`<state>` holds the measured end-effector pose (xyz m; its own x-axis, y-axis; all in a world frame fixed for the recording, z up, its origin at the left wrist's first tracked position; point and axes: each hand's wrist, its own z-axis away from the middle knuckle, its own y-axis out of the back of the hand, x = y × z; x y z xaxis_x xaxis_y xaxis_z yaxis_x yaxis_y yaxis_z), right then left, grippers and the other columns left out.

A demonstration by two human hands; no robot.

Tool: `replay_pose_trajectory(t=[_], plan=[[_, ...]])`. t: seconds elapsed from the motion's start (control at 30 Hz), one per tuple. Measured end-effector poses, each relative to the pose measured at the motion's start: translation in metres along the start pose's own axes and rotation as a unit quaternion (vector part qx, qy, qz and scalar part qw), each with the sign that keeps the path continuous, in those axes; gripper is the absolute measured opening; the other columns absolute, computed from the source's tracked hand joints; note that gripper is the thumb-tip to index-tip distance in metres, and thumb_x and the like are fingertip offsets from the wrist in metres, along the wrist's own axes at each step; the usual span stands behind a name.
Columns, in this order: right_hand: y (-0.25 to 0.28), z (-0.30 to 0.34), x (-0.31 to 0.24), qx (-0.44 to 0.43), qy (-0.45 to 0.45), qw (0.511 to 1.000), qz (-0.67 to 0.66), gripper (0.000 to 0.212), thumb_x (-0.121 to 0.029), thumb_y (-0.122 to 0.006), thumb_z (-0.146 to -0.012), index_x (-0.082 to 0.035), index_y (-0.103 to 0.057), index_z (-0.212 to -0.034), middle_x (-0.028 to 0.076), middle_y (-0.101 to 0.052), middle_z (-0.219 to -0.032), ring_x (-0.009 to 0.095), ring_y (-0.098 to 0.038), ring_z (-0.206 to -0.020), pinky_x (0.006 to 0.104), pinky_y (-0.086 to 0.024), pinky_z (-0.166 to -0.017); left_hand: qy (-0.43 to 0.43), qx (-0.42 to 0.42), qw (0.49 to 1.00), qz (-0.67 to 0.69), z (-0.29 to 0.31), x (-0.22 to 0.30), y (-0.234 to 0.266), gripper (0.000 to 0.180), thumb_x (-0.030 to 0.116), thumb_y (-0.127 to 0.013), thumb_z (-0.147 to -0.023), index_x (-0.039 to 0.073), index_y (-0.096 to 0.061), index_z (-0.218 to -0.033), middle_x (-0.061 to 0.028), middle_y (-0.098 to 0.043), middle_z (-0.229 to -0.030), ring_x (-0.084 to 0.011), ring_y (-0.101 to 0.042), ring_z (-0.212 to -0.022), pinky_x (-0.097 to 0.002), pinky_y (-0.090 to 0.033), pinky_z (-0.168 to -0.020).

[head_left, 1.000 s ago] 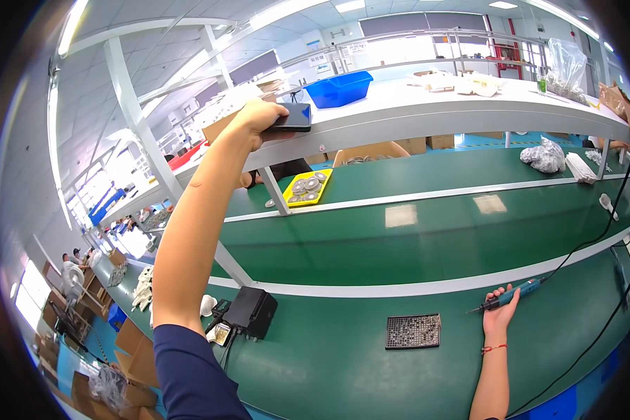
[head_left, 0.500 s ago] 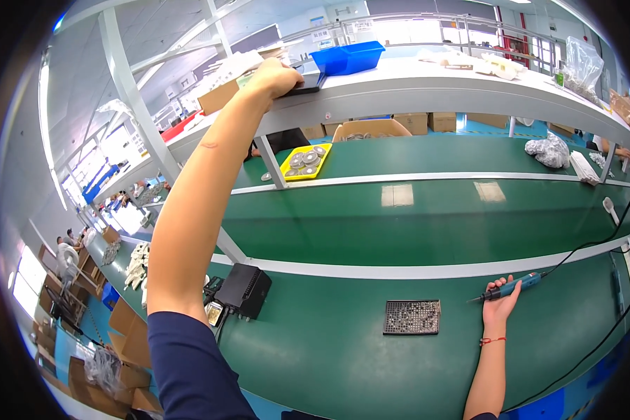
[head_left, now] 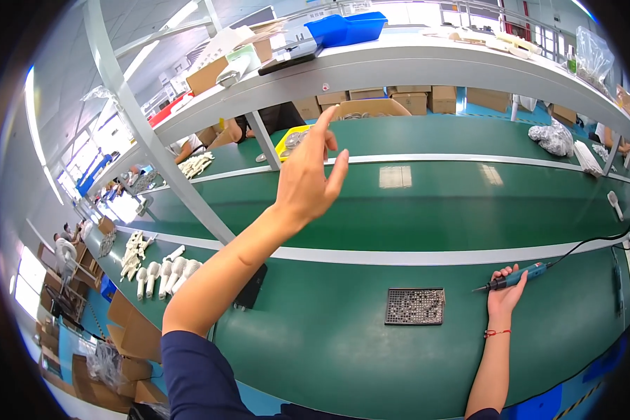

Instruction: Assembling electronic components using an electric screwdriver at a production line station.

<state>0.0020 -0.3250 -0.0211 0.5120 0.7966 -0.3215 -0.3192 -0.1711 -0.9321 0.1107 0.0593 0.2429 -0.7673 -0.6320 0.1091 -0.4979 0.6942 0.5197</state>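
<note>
My left hand (head_left: 306,175) is raised over the green bench, its thumb and fingers apart and nothing between them. Behind its fingers, a yellow tray (head_left: 281,148) of round grey metal parts is partly hidden. At the right, my right hand (head_left: 505,297) grips a teal electric screwdriver (head_left: 534,271), whose bit points left and whose cable runs off to the right. To the left of that hand lies a black gridded tray (head_left: 414,306) holding many small parts. A flat black object (head_left: 290,59) rests on the white shelf above my left hand.
White handheld casings (head_left: 166,274) lie at the left of the bench. A black box-shaped device (head_left: 250,287) is partly behind my left forearm. The overhead shelf (head_left: 399,68) carries a blue bin (head_left: 346,29); its upright post (head_left: 154,140) stands at the left. Other people work beyond.
My left hand has let go at the shelf and come down and to the right. The flat black object stays on the shelf. My right hand keeps holding the screwdriver, nearly still.
</note>
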Motion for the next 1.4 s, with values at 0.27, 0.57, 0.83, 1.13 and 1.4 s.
replay_pose_trajectory(t=[0.27,0.57,0.83,1.13,1.4], plan=[[0.008,-0.002,0.0,-0.009,-0.004,1.0,-0.001,0.035,-0.038,-0.053,-0.097,-0.007,-0.048,-0.113,0.004,-0.047,-0.087,0.014,-0.049,-0.079,0.0298,-0.045,-0.075,0.012,-0.057,0.972,-0.227,-0.016,-0.012,-0.003,0.079,0.02,-0.061,-0.088,0.005,-0.016,-0.151,-0.0123,-0.063,-0.08,-0.0256,-0.062,-0.064,-0.0353,-0.05,-0.056],[0.006,-0.003,-0.001,-0.006,-0.001,1.0,0.001,0.035,-0.037,-0.053,-0.098,-0.007,-0.048,-0.114,0.004,-0.048,-0.089,0.015,-0.048,-0.08,0.03,-0.045,-0.076,0.005,-0.059,0.958,-0.282,-0.019,-0.011,-0.009,0.085,0.016,-0.063,-0.085,0.007,-0.012,-0.152,-0.0096,-0.062,-0.067,-0.0267,-0.06,-0.053,-0.0369,-0.046,-0.046],[0.008,-0.004,-0.001,-0.012,-0.002,1.0,0.003,0.036,-0.038,-0.053,-0.098,-0.007,-0.046,-0.115,0.005,-0.047,-0.089,0.015,-0.048,-0.08,0.03,-0.044,-0.076,-0.063,-0.06,0.951,-0.295,-0.016,-0.02,-0.003,0.088,0.017,-0.065,-0.083,0.009,-0.011,-0.153,-0.0069,-0.06,-0.064,-0.0266,-0.058,-0.05,-0.0364,-0.045,-0.044],[0.01,-0.003,-0.002,-0.024,-0.003,1.0,0.005,0.036,-0.037,-0.053,-0.098,-0.006,-0.046,-0.115,0.005,-0.047,-0.089,0.015,-0.048,-0.08,0.0301,-0.044,-0.076,-0.001,-0.086,0.962,-0.261,-0.02,-0.002,-0.005,0.09,0.017,-0.065,-0.083,0.007,-0.009,-0.152,-0.0085,-0.062,-0.07,-0.026,-0.058,-0.05,-0.0372,-0.045,-0.043],[0.007,-0.004,-0.003,-0.015,-0.004,1.0,-0.001,0.037,-0.038,-0.053,-0.098,-0.007,-0.046,-0.116,0.004,-0.047,-0.09,0.015,-0.048,-0.081,0.0303,-0.044,-0.077,0.004,-0.075,0.973,-0.22,-0.017,-0.01,-0.003,0.091,0.015,-0.064,-0.083,0.007,-0.006,-0.153,-0.0087,-0.067,-0.079,-0.0279,-0.062,-0.054,-0.0368,-0.049,-0.047]])
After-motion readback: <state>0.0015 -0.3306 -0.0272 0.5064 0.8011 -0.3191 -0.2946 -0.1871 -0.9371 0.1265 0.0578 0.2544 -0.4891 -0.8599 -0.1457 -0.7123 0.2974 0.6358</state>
